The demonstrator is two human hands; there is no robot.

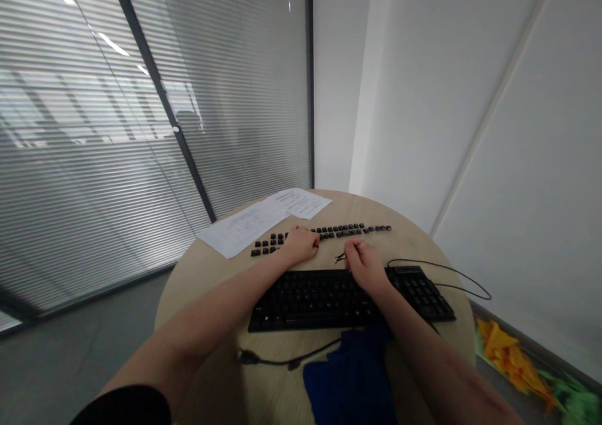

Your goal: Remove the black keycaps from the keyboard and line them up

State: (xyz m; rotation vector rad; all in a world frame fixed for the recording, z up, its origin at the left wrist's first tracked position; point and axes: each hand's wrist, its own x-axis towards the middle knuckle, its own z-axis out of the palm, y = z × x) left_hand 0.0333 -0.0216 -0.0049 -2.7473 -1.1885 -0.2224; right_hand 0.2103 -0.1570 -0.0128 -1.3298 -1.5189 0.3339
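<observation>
A black keyboard lies across the table in front of me, many keys still on it. Behind it, loose black keycaps are laid out in rows. My left hand rests among those rows with its fingers curled in; whatever is between them is hidden. Just over the keyboard's back edge, my right hand pinches a thin dark keycap puller, its prongs pointing left toward my left hand. The two hands are a short gap apart.
Printed paper sheets lie at the back left of the round table. A blue cloth and a cable with a plug are at the front. Another cable loops over the right edge. Orange cloth lies beyond.
</observation>
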